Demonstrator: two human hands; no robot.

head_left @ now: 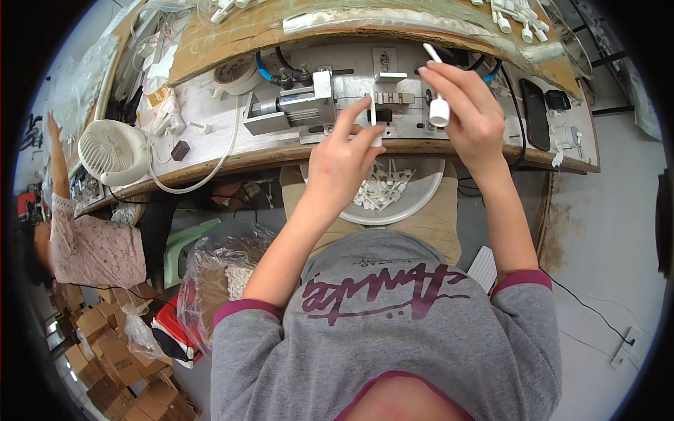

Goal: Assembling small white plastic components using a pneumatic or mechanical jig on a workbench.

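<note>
- Nearest the camera, we see the wearer's grey shirt [393, 351] with maroon trim, above tan trousers [441, 235].
- Left hand [339, 158]: we note the thumb and index finger pinching a slim white part [374, 116], which stands roughly upright over the near side of the metal fixture [394, 98]. We cannot tell whether part and fixture touch.
- Right hand [477, 116]: we find the fingers closed around a white cup-ended piece [439, 112], cup facing down, beside the fixture's right side. A white tip projects above the fingers; we cannot tell whether it belongs to the same piece.
- Between the thighs, below the desk [210, 158] edge, we locate a round basin [423, 208] containing loose white pieces [379, 188].
- Left of the fixture, we identify a metal cylinder unit [295, 107], a tape roll [236, 76] and a white fan [114, 151].
- On the desk's right side, we see a black phone [536, 116].
- At far left, we observe a co-worker [102, 245], one arm raised.
</note>
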